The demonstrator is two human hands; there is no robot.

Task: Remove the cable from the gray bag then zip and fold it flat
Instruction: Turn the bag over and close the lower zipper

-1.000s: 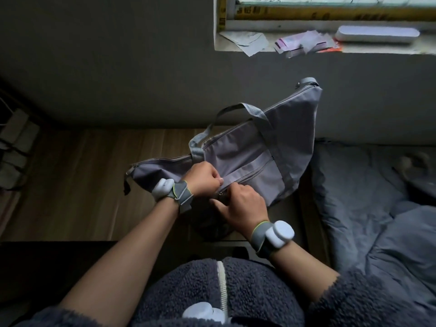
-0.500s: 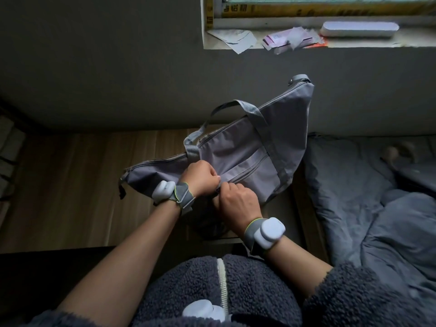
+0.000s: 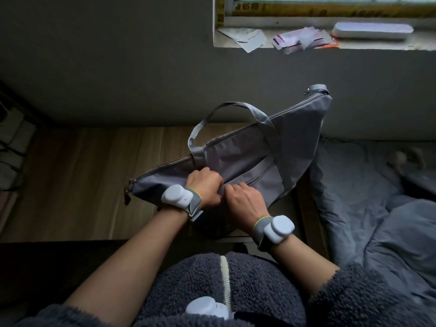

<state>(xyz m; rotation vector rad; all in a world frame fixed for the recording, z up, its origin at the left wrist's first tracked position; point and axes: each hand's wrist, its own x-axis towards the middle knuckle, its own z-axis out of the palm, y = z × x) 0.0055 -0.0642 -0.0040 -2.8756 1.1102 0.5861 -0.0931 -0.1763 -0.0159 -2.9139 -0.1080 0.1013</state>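
The right hand point(image 3: 245, 201) is now sitting closer to the left hand point(image 3: 207, 187), knuckles nearly touching, both pinching the gray bag's point(image 3: 247, 159) lower edge. The bag is hanging slanted over the wooden desk point(image 3: 82, 180), bedding point(image 3: 365, 208) lying beside it, windowsill point(image 3: 306, 44) above it.

Home bedroom, dim light. Bed point(image 3: 354, 197) on the right with rumpled gray bedding point(image 3: 389, 244) pushed up against a plain gray wall point(image 3: 118, 67). Wood-grain bench point(image 3: 82, 180) beside the bed, also set against the wall. Window sill point(image 3: 306, 44) above holds loose papers point(image 3: 245, 37), a small pink-and-white box point(image 3: 292, 42) and a long white case point(image 3: 371, 30). Person wears a fuzzy dark fleece jacket point(image 3: 247, 279), indoor homewear
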